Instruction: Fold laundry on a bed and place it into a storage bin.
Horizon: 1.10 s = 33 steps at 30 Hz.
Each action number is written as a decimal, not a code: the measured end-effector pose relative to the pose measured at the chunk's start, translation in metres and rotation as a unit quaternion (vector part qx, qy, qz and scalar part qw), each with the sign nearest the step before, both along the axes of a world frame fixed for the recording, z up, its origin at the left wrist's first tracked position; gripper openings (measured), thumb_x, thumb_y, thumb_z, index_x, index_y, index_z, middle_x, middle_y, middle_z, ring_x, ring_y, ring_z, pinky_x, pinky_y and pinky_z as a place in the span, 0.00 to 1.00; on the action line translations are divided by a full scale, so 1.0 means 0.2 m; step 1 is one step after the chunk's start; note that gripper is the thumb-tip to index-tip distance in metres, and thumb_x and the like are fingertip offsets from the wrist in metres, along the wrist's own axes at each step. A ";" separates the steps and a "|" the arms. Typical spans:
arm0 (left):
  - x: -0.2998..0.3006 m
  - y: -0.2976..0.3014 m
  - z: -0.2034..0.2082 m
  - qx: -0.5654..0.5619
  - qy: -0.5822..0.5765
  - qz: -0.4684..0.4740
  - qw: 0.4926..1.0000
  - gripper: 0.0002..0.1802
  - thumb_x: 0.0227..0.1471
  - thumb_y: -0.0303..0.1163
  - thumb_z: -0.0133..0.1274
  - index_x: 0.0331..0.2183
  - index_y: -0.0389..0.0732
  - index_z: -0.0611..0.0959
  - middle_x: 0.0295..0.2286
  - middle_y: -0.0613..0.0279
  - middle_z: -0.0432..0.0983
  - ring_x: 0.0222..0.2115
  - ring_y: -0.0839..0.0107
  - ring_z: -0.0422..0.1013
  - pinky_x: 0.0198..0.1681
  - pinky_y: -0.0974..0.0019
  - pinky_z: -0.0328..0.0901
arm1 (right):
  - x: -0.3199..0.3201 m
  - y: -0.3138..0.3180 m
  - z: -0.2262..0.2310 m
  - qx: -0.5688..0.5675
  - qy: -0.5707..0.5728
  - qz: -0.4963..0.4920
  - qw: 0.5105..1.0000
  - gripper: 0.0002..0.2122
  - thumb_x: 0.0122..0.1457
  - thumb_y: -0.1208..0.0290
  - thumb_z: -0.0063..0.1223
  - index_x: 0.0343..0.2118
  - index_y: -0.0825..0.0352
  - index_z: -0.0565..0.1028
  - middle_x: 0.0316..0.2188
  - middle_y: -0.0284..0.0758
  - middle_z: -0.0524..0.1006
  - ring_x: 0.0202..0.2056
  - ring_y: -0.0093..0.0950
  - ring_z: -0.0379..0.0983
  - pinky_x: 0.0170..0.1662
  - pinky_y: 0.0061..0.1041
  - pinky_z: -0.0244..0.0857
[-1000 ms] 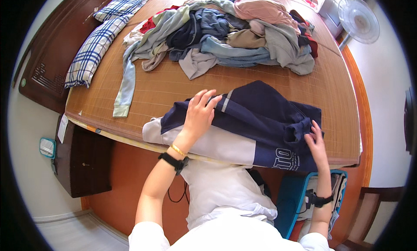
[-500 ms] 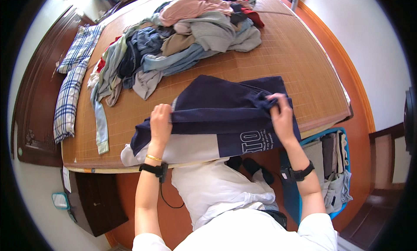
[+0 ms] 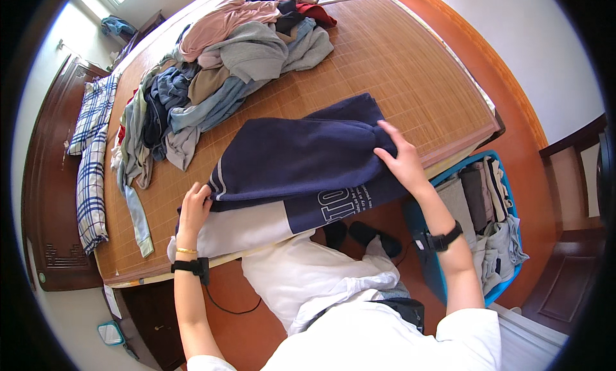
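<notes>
A navy and white sweatshirt (image 3: pixel 301 156) lies partly folded along the near edge of the bed, one navy sleeve laid across its body. My left hand (image 3: pixel 194 207) pinches the sleeve near the pale stripes at its left end. At the garment's right side, my right hand (image 3: pixel 401 156) touches the folded navy cloth with thumb and fingers apart. White fabric and pale lettering show below the sleeve, on the side nearest me.
A heap of mixed clothes (image 3: pixel 224 69) lies on the bed mat (image 3: pixel 410 69) beyond the sweatshirt. Plaid pillows (image 3: pixel 93 178) line the left side. On the floor at right stands a blue bin (image 3: pixel 500 294) of folded clothes. A dark cabinet (image 3: pixel 151 313) is at lower left.
My left hand has gone from the middle of the fold to the sleeve's left end. The sleeve now lies flatter across the body, and my right hand's fingers have spread. The view has shifted.
</notes>
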State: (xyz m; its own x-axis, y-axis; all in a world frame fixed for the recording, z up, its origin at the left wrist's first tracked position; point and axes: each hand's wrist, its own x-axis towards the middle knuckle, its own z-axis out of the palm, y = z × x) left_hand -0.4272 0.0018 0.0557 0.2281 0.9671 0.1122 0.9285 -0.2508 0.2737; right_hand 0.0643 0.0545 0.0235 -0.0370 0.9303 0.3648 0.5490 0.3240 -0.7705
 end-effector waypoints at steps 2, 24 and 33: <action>0.00 0.00 0.00 0.041 -0.030 0.010 0.999 0.09 0.40 0.14 0.50 0.28 0.33 0.70 0.29 0.47 0.66 0.30 0.46 0.67 0.33 0.53 0.63 | -0.06 0.05 0.08 0.045 -0.006 0.015 0.999 0.15 0.58 0.72 0.55 0.48 0.62 0.73 0.41 0.44 0.78 0.45 0.44 0.74 0.47 0.32 0.68; 1.12 0.32 -0.30 -0.014 0.071 -0.055 0.996 0.34 0.59 0.54 0.40 0.64 0.59 0.56 0.66 0.56 0.39 0.64 0.35 0.32 0.58 0.24 0.35 | -0.49 0.06 -0.14 -0.022 -0.384 -0.063 0.921 0.27 0.60 0.46 0.45 0.62 0.45 0.63 0.67 0.40 0.51 0.68 0.48 0.37 0.60 0.69 0.30; 0.94 0.31 -0.33 -0.008 -0.011 -0.087 0.996 0.37 0.57 0.59 0.43 0.63 0.57 0.60 0.65 0.55 0.44 0.65 0.44 0.37 0.62 0.33 0.37 | -0.47 0.08 -0.19 0.034 -0.421 -0.055 0.905 0.26 0.59 0.49 0.48 0.60 0.48 0.64 0.65 0.38 0.56 0.66 0.41 0.46 0.59 0.64 0.40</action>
